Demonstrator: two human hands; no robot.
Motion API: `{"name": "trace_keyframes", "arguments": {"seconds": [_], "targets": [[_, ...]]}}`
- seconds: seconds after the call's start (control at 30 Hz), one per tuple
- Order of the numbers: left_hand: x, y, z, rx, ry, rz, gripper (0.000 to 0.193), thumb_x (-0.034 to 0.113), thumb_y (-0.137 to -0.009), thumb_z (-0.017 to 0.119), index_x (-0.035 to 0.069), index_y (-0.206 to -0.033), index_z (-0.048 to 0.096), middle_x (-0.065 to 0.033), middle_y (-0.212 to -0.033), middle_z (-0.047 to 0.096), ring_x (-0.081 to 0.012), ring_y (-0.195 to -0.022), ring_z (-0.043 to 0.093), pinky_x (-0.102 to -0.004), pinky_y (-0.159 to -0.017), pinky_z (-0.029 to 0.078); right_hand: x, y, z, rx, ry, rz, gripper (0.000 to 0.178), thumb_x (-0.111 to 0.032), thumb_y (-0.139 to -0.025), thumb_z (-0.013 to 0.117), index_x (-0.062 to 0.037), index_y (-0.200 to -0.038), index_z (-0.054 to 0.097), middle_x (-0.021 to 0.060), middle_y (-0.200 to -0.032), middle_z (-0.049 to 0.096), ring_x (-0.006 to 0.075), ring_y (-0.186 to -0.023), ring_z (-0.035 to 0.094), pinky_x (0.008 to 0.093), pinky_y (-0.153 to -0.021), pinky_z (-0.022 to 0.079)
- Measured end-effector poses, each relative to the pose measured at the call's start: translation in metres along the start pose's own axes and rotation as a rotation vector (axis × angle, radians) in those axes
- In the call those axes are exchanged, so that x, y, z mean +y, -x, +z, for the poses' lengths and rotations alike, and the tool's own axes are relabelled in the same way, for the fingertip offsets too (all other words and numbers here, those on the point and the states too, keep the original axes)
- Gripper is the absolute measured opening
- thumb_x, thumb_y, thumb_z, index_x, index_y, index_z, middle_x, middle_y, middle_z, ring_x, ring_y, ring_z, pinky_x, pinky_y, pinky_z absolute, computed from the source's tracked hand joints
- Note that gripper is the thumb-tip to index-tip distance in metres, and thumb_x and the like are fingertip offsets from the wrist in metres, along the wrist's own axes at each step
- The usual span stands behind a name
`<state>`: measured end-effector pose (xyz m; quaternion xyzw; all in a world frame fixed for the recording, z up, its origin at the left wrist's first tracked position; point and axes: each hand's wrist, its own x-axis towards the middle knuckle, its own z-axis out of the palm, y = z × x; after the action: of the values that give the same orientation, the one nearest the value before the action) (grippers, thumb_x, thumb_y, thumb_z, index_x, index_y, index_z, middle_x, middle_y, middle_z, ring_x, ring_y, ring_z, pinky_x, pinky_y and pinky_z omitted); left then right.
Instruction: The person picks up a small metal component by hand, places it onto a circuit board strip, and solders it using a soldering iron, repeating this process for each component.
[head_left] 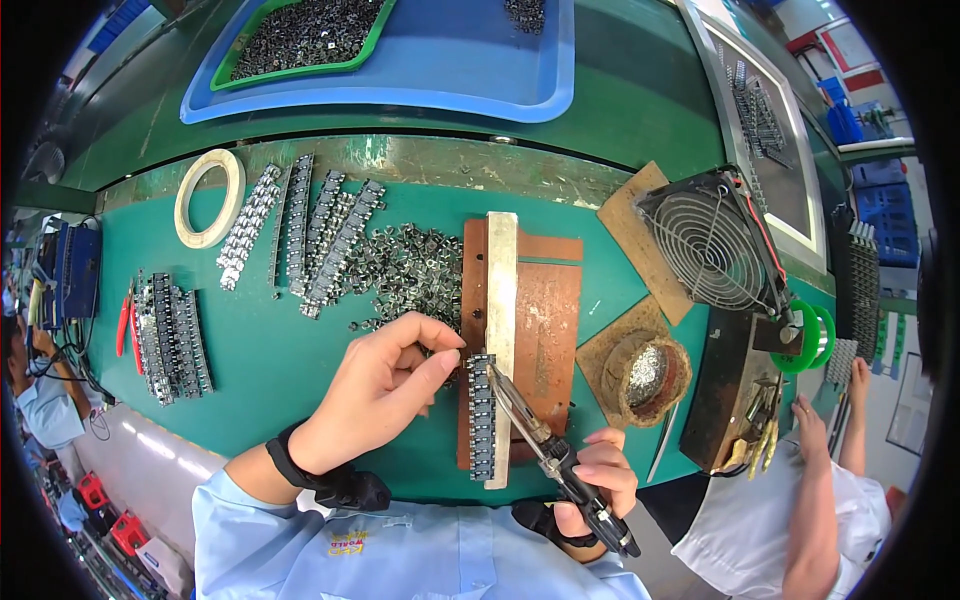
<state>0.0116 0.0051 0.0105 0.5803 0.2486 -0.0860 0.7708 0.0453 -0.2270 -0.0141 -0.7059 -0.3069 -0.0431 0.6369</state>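
The work looked partway along: one strip of dark parts (482,420) lay against the pale metal bar (502,290) on the brown board (548,310), near the middle of the table's near edge, with the soldering iron's (545,448) tip close to its upper end. Which joints were finished was too small to tell. The right hand (600,480) was curled around the iron's handle; the left hand (385,385) had thumb and forefinger almost together beside that same end, and whether a part sat between them could not be told. Judging by the grouped strips (345,240) toward the table's far edge and the bundle (175,340) toward its left edge, several were probably done, while a heap of loose metal parts (415,275) suggested plenty left. The table's (270,360) green top also carried a tape roll (183,200), a fan (705,245) and a round pot (620,372) toward its right edge; beyond its far edge lay a blue tray (450,60). Co-workers were busy past both ends.
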Motion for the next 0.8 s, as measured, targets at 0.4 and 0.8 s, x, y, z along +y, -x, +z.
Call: {"name": "trace_keyframes", "arguments": {"seconds": [0.4, 0.8], "targets": [[-0.004, 0.0, -0.001, 0.099, -0.74, 0.564, 0.008, 0.002, -0.08, 0.058, -0.002, -0.086, 0.06, -0.0065, -0.071, 0.056, -0.0115, -0.056, 0.053, -0.022, -0.049, 0.041, 0.0, -0.001, 0.0, -0.016, 0.012, -0.012, 0.035, -0.025, -0.061, 0.072, -0.0041, -0.084, 0.057, 0.0035, -0.056, 0.054, 0.0157, -0.049, 0.05, 0.0332, -0.06, 0.039], [-0.011, -0.004, -0.002, 0.102, -0.787, 0.689, 0.013, 0.001, -0.075, 0.06, 0.001, -0.088, 0.058, -0.0081, -0.073, 0.054, -0.021, -0.056, 0.055, -0.0304, -0.048, 0.044, 0.0, -0.002, 0.001, -0.022, 0.005, -0.015, 0.035, -0.025, -0.062, 0.073, -0.0042, -0.084, 0.057, 0.0034, -0.057, 0.054, 0.0159, -0.049, 0.05, 0.0326, -0.058, 0.039]]}}
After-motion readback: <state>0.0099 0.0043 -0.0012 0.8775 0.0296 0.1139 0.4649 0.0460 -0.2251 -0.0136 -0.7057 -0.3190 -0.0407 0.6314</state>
